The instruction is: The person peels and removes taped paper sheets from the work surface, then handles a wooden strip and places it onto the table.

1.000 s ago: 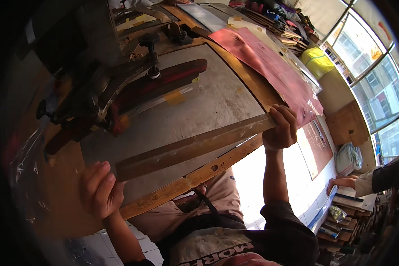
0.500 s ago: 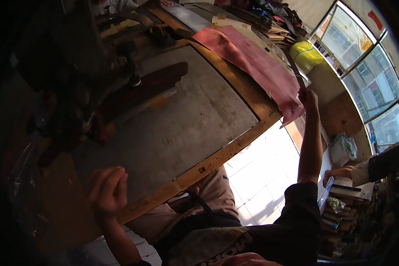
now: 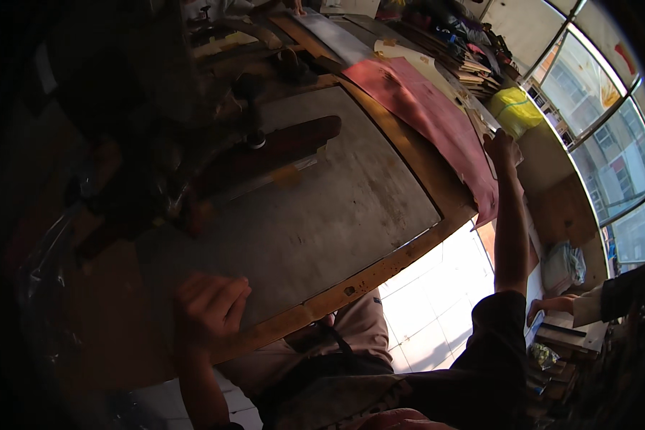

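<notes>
Pinkish-red sheet (image 3: 437, 115) draped over far right worktop (image 3: 351, 215) edge, right hand (image 3: 500, 147) stretched out touching it, grip not discernible; left hand (image 3: 208, 308) loosely curled, empty, on near wooden rim (image 3: 380, 272); risk: overreach tugging sheet off edge.

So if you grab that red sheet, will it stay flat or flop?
Probably flop: the red sheet drapes over the table edge near the right hand. It looks thin, so likely light. It may slide easily.
</notes>
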`<state>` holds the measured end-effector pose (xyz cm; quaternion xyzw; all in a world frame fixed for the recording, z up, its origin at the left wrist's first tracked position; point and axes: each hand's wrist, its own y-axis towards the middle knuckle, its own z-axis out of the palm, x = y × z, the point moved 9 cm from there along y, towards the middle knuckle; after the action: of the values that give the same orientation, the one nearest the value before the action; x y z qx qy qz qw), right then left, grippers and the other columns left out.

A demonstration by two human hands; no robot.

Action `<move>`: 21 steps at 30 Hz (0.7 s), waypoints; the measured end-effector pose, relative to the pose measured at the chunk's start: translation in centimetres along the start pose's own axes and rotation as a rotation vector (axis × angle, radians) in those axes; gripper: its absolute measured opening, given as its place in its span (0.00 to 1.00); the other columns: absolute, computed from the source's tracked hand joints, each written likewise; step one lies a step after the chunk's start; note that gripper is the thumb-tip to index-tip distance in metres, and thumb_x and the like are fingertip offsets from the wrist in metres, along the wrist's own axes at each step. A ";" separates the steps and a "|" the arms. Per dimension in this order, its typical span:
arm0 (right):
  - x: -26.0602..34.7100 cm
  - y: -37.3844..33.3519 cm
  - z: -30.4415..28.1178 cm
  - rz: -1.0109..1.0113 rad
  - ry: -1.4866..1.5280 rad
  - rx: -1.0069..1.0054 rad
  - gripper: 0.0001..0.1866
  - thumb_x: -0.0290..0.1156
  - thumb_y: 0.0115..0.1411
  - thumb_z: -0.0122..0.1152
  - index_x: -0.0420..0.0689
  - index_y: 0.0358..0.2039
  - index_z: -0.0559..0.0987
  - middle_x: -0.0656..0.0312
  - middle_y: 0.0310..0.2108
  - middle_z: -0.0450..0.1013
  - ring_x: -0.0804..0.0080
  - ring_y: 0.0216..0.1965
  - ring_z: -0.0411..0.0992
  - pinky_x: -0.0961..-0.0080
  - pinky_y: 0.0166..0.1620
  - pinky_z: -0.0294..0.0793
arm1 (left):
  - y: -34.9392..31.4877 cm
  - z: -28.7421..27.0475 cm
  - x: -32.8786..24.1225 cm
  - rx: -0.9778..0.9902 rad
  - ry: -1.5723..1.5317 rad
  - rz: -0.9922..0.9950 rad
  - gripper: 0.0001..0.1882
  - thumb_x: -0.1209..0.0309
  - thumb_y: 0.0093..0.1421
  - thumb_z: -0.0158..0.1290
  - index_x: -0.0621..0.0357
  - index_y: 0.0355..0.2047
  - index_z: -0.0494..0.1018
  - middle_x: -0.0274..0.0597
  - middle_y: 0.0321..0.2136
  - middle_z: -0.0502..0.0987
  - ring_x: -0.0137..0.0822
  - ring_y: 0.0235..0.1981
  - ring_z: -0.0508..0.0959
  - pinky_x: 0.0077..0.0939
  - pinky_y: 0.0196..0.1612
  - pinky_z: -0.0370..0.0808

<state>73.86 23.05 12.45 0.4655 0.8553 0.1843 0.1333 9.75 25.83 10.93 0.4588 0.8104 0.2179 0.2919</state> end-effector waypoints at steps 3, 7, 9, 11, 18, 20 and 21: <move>10.1 1.4 -1.2 -0.247 0.221 -0.054 0.19 0.49 0.54 0.62 0.53 0.42 0.80 0.51 0.39 0.78 0.49 0.41 0.77 0.54 0.42 0.76 | -0.3 0.9 0.5 0.062 -0.029 -0.044 0.07 0.76 0.48 0.61 0.55 0.29 0.77 0.36 0.23 0.78 0.38 0.24 0.79 0.33 0.31 0.74; 25.6 1.9 0.8 -0.547 0.369 0.115 0.16 0.49 0.53 0.63 0.57 0.40 0.82 0.56 0.34 0.79 0.55 0.38 0.78 0.57 0.42 0.76 | -0.9 2.4 0.9 0.219 -0.029 -0.137 0.09 0.70 0.49 0.62 0.55 0.32 0.76 0.39 0.27 0.76 0.41 0.29 0.78 0.34 0.34 0.75; 31.8 2.0 2.0 -0.657 0.353 0.106 0.15 0.46 0.53 0.62 0.57 0.40 0.82 0.57 0.36 0.79 0.58 0.38 0.78 0.59 0.42 0.77 | -1.1 2.8 1.4 0.279 -0.041 -0.213 0.11 0.68 0.50 0.62 0.55 0.33 0.76 0.39 0.29 0.75 0.41 0.32 0.77 0.35 0.36 0.74; 35.5 3.7 4.4 -0.832 0.496 0.039 0.14 0.45 0.54 0.62 0.53 0.38 0.82 0.58 0.35 0.79 0.61 0.40 0.78 0.63 0.43 0.76 | -1.2 4.0 1.5 0.330 -0.070 -0.194 0.14 0.65 0.49 0.62 0.55 0.36 0.75 0.39 0.31 0.72 0.42 0.35 0.76 0.37 0.40 0.73; 44.8 4.1 5.8 -0.814 0.450 0.147 0.17 0.44 0.52 0.62 0.47 0.36 0.82 0.52 0.38 0.79 0.53 0.42 0.77 0.60 0.43 0.76 | -1.7 4.3 2.4 0.334 -0.081 -0.162 0.16 0.62 0.48 0.64 0.54 0.34 0.75 0.38 0.28 0.70 0.40 0.31 0.75 0.35 0.39 0.71; 45.7 4.6 6.1 -0.811 0.411 0.142 0.18 0.43 0.50 0.63 0.43 0.34 0.83 0.49 0.37 0.78 0.52 0.42 0.77 0.60 0.44 0.77 | -1.4 4.2 2.6 0.345 -0.076 -0.201 0.16 0.61 0.46 0.65 0.54 0.33 0.76 0.38 0.28 0.71 0.40 0.31 0.75 0.36 0.40 0.71; 45.8 5.4 6.1 -0.805 0.410 0.141 0.18 0.43 0.50 0.63 0.43 0.34 0.83 0.49 0.37 0.78 0.52 0.42 0.77 0.60 0.44 0.77 | -1.2 4.3 2.7 0.356 -0.082 -0.230 0.17 0.61 0.45 0.67 0.54 0.33 0.77 0.37 0.27 0.72 0.40 0.31 0.75 0.36 0.42 0.71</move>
<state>56.05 65.68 6.75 0.0577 0.9873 0.1477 -0.0097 10.82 28.01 6.26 0.4162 0.8706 0.0176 0.2619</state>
